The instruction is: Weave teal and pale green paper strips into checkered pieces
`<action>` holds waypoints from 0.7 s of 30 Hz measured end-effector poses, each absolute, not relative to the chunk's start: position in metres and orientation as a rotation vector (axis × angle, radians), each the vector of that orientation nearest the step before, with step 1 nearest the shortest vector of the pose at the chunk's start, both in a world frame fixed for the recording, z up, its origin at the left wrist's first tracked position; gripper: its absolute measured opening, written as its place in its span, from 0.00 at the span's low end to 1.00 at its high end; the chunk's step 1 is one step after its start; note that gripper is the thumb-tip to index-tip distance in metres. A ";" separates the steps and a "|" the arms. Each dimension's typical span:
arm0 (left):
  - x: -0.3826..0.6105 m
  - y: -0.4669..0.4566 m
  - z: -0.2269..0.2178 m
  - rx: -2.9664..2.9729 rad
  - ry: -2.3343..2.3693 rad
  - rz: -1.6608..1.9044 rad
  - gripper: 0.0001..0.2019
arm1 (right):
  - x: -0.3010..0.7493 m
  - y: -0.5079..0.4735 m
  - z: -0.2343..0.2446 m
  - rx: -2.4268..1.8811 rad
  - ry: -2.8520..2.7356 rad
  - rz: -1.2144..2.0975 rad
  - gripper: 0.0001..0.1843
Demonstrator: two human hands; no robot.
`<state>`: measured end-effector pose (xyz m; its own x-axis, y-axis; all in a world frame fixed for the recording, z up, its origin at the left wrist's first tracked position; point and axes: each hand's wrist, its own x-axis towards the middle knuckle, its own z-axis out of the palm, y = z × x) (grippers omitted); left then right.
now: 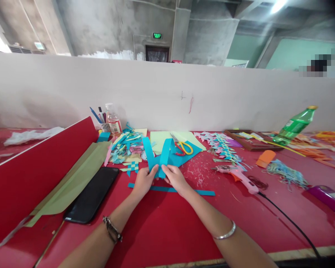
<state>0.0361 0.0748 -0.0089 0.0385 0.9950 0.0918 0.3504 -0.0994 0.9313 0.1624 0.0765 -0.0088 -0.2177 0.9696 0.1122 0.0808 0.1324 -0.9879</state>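
Observation:
My left hand (pixel 144 181) and my right hand (pixel 175 178) meet over the red table (pixel 162 227), both pinched on folded blue paper strips (pixel 159 155) that rise in a W shape between them. Another blue strip (pixel 173 190) lies flat on the table just under my hands. A blue paper sheet (pixel 184 158) lies behind the strips. Yellow-handled scissors (pixel 182 146) rest on pale green paper (pixel 159 140) further back.
A black phone (pixel 92 195) lies at left on olive paper (pixel 72 178), beside a red divider (pixel 30 175). A pile of paper scraps (pixel 127 147), a pen cup (pixel 102 124), a small bottle (pixel 113 121), woven pieces (pixel 223 147), a pink glue gun (pixel 236 175), a green bottle (pixel 296 124).

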 end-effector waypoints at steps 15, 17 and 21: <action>0.035 0.077 -0.011 1.666 1.386 0.974 0.22 | 0.163 0.081 -0.010 -1.103 -1.437 1.228 0.20; 0.036 0.076 -0.010 1.638 1.384 0.982 0.22 | 0.163 0.081 -0.010 -1.104 -1.439 1.235 0.20; 0.037 0.075 -0.007 1.637 1.375 0.998 0.22 | 0.163 0.081 -0.009 -1.111 -1.439 1.226 0.20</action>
<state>0.0373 0.0747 -0.0069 0.1136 0.9894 0.0906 0.3933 -0.1285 0.9104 0.1628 0.0810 -0.0094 -0.1764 0.9806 0.0851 0.0715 0.0990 -0.9925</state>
